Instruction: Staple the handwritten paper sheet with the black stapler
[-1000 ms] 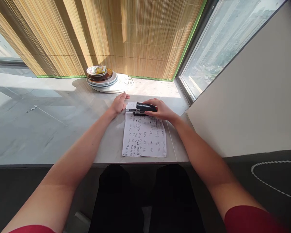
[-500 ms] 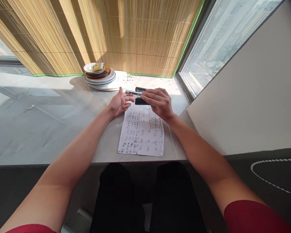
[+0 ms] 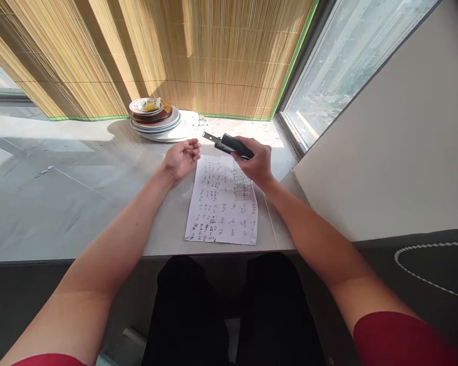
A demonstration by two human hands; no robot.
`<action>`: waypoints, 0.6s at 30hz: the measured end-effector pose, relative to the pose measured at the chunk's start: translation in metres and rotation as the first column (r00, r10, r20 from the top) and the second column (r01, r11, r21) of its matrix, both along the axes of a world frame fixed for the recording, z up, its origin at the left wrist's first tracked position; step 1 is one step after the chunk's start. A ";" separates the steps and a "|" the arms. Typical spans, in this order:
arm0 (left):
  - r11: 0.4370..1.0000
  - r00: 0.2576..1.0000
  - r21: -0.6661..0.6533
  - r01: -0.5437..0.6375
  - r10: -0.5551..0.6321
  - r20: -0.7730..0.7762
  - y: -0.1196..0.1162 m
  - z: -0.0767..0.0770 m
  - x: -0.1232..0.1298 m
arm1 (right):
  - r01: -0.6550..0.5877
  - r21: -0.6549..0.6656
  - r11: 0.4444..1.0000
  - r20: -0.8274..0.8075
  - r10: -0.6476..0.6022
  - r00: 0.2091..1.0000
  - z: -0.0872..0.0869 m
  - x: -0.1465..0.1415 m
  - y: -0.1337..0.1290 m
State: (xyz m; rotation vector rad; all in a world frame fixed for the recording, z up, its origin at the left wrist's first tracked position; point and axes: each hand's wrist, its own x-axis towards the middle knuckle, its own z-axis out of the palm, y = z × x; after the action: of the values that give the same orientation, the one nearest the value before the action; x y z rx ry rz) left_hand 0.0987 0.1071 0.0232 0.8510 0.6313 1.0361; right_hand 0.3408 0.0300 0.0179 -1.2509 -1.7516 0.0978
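A black stapler (image 3: 236,146) is in my right hand (image 3: 258,160), fingers wrapped round its body. Its metal staple channel (image 3: 211,137) sticks out at an angle toward the upper left. To the left, my left hand (image 3: 181,158) lies palm up, its fingers loosely bent and apart from the stapler; I see nothing in it. Below both hands, a creased white sheet of paper (image 3: 223,213) with handwriting and a printed grid lies on the pale stone ledge (image 3: 152,239).
A stack of plates (image 3: 156,127) with a small yellow packet (image 3: 151,105) on top stands by the bamboo blind (image 3: 213,61). A small scrap (image 3: 47,169) lies at the left. The wall (image 3: 385,152) and window (image 3: 320,96) bound the right side.
My right hand has turned the stapler, so its channel now points up and left. My left hand has drawn slightly left, palm turned up, its fingers closer together.
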 end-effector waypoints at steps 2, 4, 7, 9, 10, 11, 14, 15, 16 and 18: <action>0.993 0.996 0.080 -0.087 0.086 0.015 0.002 -0.001 0.001 | -0.048 -0.094 0.994 -0.090 0.040 0.995 -0.002 -0.001 0.000; 0.979 0.990 0.147 -0.141 0.141 0.011 0.003 -0.001 0.001 | -0.122 -0.176 0.977 -0.122 0.101 0.987 -0.004 0.000 0.001; 0.961 0.986 0.241 -0.139 0.157 -0.060 -0.002 0.002 -0.001 | -0.215 -0.264 0.940 -0.080 0.201 0.976 -0.008 -0.001 0.004; 0.951 0.979 0.297 -0.092 0.141 -0.150 -0.009 0.005 -0.002 | -0.236 -0.270 0.934 -0.006 0.243 0.970 -0.007 -0.002 0.004; 0.946 0.971 0.316 -0.067 0.134 -0.196 -0.012 0.006 -0.003 | -0.227 -0.245 0.943 0.041 0.244 0.969 -0.006 -0.004 0.003; 0.944 0.963 0.328 -0.045 0.128 -0.237 -0.016 0.007 -0.003 | -0.207 -0.201 0.957 0.093 0.229 0.969 -0.003 -0.006 0.002; 0.937 0.946 0.350 0.004 0.110 -0.304 -0.024 0.010 -0.001 | -0.144 -0.041 0.989 0.264 0.150 0.953 0.004 -0.013 -0.004; 0.932 0.944 0.360 0.033 0.089 -0.316 -0.026 0.011 -0.001 | -0.143 -0.006 0.990 0.318 0.137 0.938 0.005 -0.016 -0.006; 0.925 0.943 0.373 0.070 0.060 -0.327 -0.028 0.012 0.000 | -0.151 0.017 0.988 0.362 0.134 0.922 0.005 -0.019 -0.008; 0.901 0.938 0.405 0.155 -0.005 -0.347 -0.032 0.014 0.002 | -0.174 0.040 0.984 0.413 0.142 0.900 0.003 -0.026 -0.012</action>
State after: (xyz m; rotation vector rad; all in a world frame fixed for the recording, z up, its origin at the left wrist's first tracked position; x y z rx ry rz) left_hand 0.1004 0.0755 0.0369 1.4553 0.6579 0.9726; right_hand 0.3148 0.0180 0.0206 -1.1265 -2.1967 -0.1477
